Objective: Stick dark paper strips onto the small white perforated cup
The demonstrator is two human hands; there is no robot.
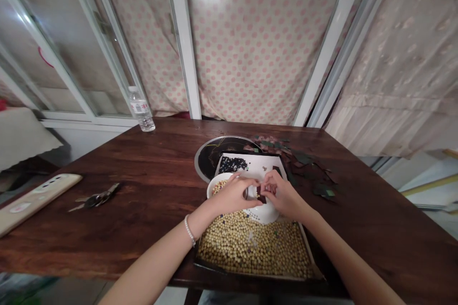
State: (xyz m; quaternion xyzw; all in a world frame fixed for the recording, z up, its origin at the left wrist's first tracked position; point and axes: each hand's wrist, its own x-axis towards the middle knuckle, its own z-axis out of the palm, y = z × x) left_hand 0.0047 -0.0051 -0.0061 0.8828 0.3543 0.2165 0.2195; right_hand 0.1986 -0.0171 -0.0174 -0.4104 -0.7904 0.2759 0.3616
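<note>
Between my hands is a small dark-red pouch (262,196), with a few pale beads at its left edge. My left hand (232,195) curves around its left side, thumb below and fingers above, the tips at the pouch. Opposite it, my right hand (278,193) has curled fingers, thumb and forefinger pinched at the pouch's upper right. A white bowl (269,214) sits under the hands. Another white bowl (211,187) with mixed beads is partly hidden behind my left hand. Both stand in a shallow tray (256,162), whose near part is full of yellowish round beads (250,248).
Black beads (232,164) lie in the tray's far left corner. Behind it is a round dark plate (204,159). Green and dark-red pieces (304,159) are scattered at the right. To the left are keys (98,198), a phone (39,200) and a water bottle (142,110).
</note>
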